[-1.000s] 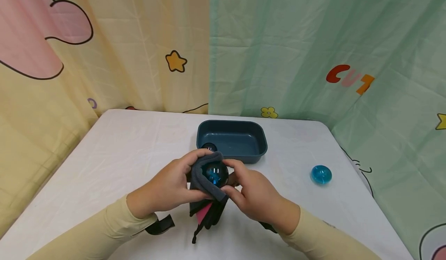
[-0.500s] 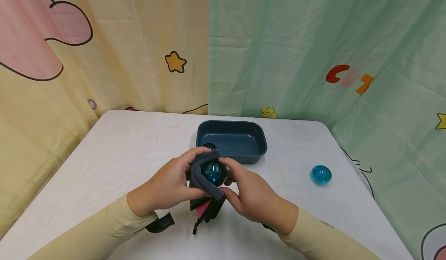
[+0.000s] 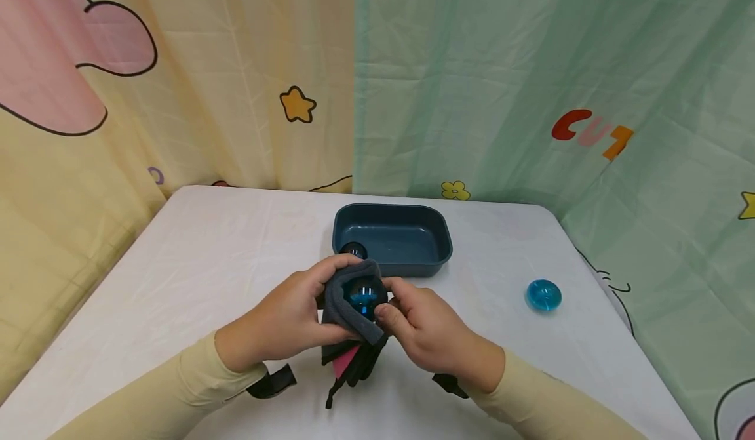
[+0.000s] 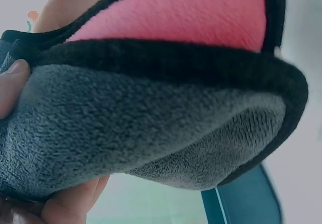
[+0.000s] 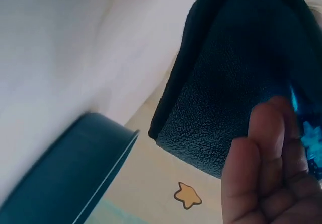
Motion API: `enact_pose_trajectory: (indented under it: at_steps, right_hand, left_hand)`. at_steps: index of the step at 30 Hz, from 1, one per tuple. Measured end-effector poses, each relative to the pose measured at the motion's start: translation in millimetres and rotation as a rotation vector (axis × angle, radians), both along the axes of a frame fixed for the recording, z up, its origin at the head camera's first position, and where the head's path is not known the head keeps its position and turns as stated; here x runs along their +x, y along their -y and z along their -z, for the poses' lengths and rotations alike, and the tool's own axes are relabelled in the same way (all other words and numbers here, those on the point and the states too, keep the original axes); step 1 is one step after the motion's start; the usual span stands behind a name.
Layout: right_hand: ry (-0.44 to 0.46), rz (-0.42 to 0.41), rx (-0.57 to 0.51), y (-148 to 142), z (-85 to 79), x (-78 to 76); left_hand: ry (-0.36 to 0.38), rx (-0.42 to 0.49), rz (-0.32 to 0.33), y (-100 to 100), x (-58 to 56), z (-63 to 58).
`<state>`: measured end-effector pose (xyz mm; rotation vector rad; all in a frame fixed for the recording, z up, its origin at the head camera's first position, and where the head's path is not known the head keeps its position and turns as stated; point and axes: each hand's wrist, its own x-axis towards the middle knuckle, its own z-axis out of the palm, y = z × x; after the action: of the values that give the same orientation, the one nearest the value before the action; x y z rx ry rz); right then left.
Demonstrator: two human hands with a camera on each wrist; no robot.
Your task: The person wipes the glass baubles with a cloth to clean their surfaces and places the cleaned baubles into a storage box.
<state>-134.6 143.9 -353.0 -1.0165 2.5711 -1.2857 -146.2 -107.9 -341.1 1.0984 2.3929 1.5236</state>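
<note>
In the head view my left hand [image 3: 286, 315] holds a grey towel [image 3: 337, 309] with a black edge and pink back, its thumb in front and fingers behind. The towel curls round a dark blue shiny ball [image 3: 362, 296]. My right hand [image 3: 433, 328] grips that ball's right side, thumb on its front. In the left wrist view the towel [image 4: 126, 118] fills the middle, and its pink side shows above the black hem. The right wrist view shows fingers [image 5: 266, 138] against the towel [image 5: 221, 93], with part of the ball [image 5: 313, 143] at the right edge.
Behind the hands, a dark blue rectangular tub [image 3: 407, 271] stands on the white table [image 3: 177, 263]. A second dark ball [image 3: 354, 250] overlaps the tub's front left corner. A clear light blue ball [image 3: 543, 295] lies at the right. Patterned curtains [image 3: 472, 86] hang behind.
The ball and towel shifted slightly up, then back down. My right thumb has moved from the towel's lower edge up onto the ball. The left hand keeps its hold.
</note>
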Motion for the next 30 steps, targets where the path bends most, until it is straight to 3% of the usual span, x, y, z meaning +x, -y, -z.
enact_pose_trajectory:
  at_steps: [6, 12, 15, 17, 23, 27, 30]
  right_hand:
    - [-0.136, 0.012, 0.067, 1.9, 1.0, 5.0]
    - [-0.395, 0.081, 0.256, 3.8, -0.3, 7.9]
    - [-0.465, 0.114, 0.293, 3.4, -0.5, 7.1]
    - [-0.413, 0.101, 0.27, 2.0, -0.9, 6.0]
    - [0.002, 0.012, 0.035, -0.2, 0.1, -0.9]
    - [0.043, 0.004, 0.004, 0.7, 0.4, -0.9]
    - [-0.025, 0.011, 0.049, 2.5, -1.1, 3.1]
  left_hand:
    - [-0.028, 0.017, -0.016, 0.7, -1.4, 1.6]
    - [-0.01, 0.029, -0.014, 1.3, -2.0, 2.9]
    - [-0.012, 0.022, -0.02, 0.8, -1.8, 3.0]
    - [-0.01, 0.018, -0.024, 0.5, -1.4, 2.4]
    - [-0.013, -0.014, -0.024, -0.4, -0.2, 0.9]
    - [-0.01, -0.005, -0.024, -1.2, -1.2, 1.4]
    - [-0.016, 0.006, -0.038, -1.0, -2.5, 2.1]
